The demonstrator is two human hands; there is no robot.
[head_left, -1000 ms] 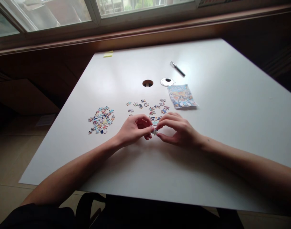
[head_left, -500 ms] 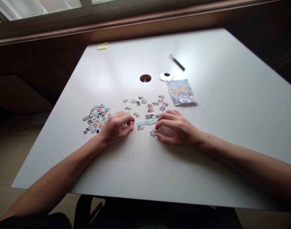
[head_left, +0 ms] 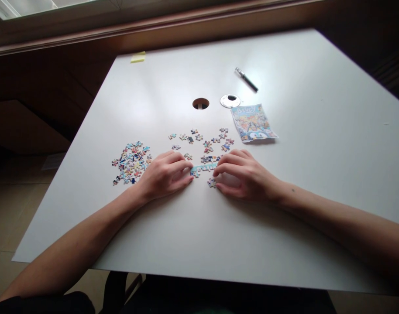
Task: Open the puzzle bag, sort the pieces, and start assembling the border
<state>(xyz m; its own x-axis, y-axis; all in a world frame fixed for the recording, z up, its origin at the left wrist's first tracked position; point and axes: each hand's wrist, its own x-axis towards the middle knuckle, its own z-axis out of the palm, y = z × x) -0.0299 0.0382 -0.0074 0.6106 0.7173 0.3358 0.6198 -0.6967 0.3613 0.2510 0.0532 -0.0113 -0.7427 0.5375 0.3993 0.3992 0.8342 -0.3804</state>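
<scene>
My left hand [head_left: 165, 175] rests on the white table [head_left: 284, 196], its fingertips touching the left end of a short joined strip of puzzle pieces [head_left: 203, 168]. My right hand [head_left: 243, 174] lies at the strip's right end, fingers curled, thumb beside a small loose piece [head_left: 211, 183] on the table. Neither hand lifts anything. Several loose pieces [head_left: 202, 141] are scattered just beyond the strip. A denser heap of pieces [head_left: 130, 161] lies to the left of my left hand.
A colourful picture packet [head_left: 252, 123] lies beyond my right hand. Farther back are a round cable hole [head_left: 200, 104], its white cap [head_left: 230, 100], a pen [head_left: 246, 79] and a yellow sticky note [head_left: 138, 57]. A dark sill and wall run behind the table.
A second ago both hands pinched a piece together above the table. They have parted and come down flat beside the joined strip, and the piece lies by my right thumb. The view tilted downward.
</scene>
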